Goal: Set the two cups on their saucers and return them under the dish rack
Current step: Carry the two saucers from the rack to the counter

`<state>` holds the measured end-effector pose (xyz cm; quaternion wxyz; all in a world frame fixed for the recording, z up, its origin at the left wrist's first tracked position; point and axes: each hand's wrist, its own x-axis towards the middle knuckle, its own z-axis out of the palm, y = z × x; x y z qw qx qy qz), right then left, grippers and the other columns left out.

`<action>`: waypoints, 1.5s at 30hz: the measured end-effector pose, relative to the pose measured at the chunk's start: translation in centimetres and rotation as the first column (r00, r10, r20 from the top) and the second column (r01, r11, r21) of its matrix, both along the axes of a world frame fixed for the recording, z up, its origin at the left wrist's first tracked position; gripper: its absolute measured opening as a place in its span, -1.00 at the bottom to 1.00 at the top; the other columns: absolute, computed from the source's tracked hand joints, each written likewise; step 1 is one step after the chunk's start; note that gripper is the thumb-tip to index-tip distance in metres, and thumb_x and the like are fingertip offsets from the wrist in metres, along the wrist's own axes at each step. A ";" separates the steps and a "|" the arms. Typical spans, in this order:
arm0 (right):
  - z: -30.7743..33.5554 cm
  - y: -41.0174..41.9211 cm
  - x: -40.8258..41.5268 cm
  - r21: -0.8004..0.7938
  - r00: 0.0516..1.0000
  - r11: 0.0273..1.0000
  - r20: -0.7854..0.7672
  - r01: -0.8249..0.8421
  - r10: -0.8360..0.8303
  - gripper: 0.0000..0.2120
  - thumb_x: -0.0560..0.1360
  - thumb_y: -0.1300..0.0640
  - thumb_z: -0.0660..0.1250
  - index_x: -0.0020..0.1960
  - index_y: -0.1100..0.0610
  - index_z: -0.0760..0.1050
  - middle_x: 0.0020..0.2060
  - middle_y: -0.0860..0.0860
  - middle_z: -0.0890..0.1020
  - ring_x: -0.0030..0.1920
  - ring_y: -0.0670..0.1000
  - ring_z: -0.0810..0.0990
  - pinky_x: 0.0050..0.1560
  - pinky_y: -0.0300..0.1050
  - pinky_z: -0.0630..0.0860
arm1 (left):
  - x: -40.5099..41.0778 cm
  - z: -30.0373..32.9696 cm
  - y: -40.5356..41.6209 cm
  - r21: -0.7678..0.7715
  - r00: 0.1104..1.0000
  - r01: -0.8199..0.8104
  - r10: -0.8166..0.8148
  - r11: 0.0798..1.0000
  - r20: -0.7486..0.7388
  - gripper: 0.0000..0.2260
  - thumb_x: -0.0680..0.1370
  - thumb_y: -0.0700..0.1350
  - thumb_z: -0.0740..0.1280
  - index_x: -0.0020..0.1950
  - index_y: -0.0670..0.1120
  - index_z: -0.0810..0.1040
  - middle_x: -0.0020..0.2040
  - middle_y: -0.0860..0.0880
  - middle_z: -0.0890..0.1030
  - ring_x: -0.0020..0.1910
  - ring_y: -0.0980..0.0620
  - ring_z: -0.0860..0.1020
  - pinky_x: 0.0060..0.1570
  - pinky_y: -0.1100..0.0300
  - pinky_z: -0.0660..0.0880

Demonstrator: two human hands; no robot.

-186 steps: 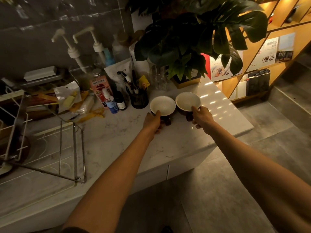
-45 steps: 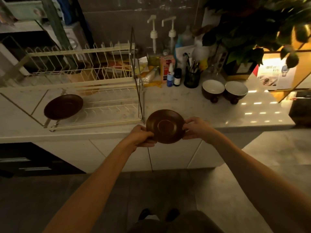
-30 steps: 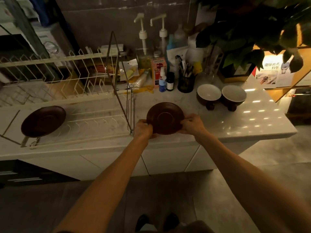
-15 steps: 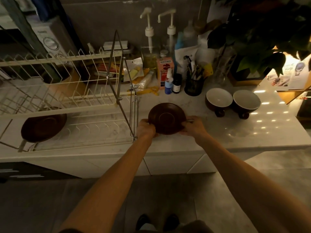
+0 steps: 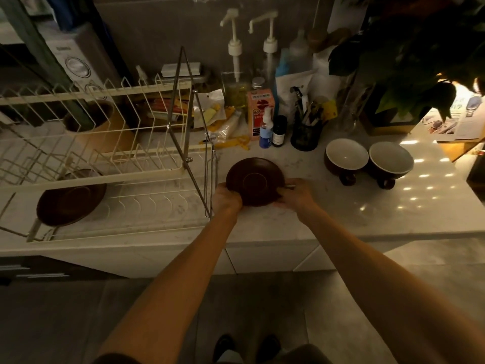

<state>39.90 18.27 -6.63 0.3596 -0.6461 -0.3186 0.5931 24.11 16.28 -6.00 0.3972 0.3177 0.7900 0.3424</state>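
- While both of my hands were closed on its rim, the dark brown saucer (image 5: 254, 181) sat low over the white marble counter (image 5: 341, 214), just right of the dish rack (image 5: 105, 153); I could not tell whether its base touched the stone.
- My left hand (image 5: 226, 197) clasped the saucer's near-left edge, fingers curled under the rim and hidden from view, the thumb side against the rim.
- My right hand (image 5: 295, 192) gripped the near-right edge, its fingers (image 5: 282, 191) wrapped over the rim; the saucer's round centre well lay clear between the two hands.
- A second saucer (image 5: 69, 199), of the same dark brown, lay under the rack at its left end, beneath the lower wire tier.
- The two cups stood side by side on the counter to the right of the held saucer, well apart from both hands: the left cup (image 5: 346, 156) and the right cup (image 5: 389, 160), each dark outside and pale inside, upright, handles turned toward me, their rims touching or nearly so.
- Behind the saucer, along the wall, stood two pump bottles (image 5: 235, 48), a pink carton (image 5: 259, 111), a small spray bottle (image 5: 265, 130), a dark dropper bottle (image 5: 279, 131) and a mesh pen holder (image 5: 305, 132).
- A leafy plant (image 5: 409, 48) overhung the cups from the upper right.
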 end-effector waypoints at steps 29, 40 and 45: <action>8.1 -9.6 -8.5 -0.467 -0.189 0.420 0.812 -0.778 0.553 -0.64 0.59 -0.04 0.22 0.32 0.09 0.46 0.20 0.12 0.57 0.09 0.14 0.58 0.11 0.05 0.54 | -9.1 6.2 -11.9 -0.351 0.540 0.780 -0.841 0.517 -0.039 -0.54 0.61 0.06 0.23 0.49 0.04 0.29 0.38 -0.11 0.47 0.17 -0.04 0.53 0.07 0.12 0.50; 10.7 -12.3 -23.4 -0.321 -0.158 0.237 0.837 -0.917 0.524 -0.59 0.56 -0.05 0.24 0.37 0.05 0.44 0.15 0.13 0.61 0.04 0.11 0.64 0.03 -0.01 0.58 | -25.6 8.7 -17.9 -0.383 0.785 0.437 -0.553 0.814 -0.279 -0.53 0.59 0.11 0.22 0.48 0.02 0.32 0.39 -0.12 0.44 0.22 -0.14 0.52 0.04 0.05 0.51; 10.3 -11.5 -28.6 -0.158 0.121 0.342 0.734 -0.927 0.668 -0.68 0.57 0.04 0.26 0.26 0.15 0.53 0.00 0.14 0.68 -0.09 0.09 0.71 0.01 0.12 0.67 | -31.7 8.8 -19.9 -0.195 0.976 0.180 -0.200 0.964 -0.090 -0.59 0.61 0.04 0.23 0.42 -0.09 0.38 0.30 -0.18 0.51 0.20 -0.19 0.55 0.15 -0.05 0.47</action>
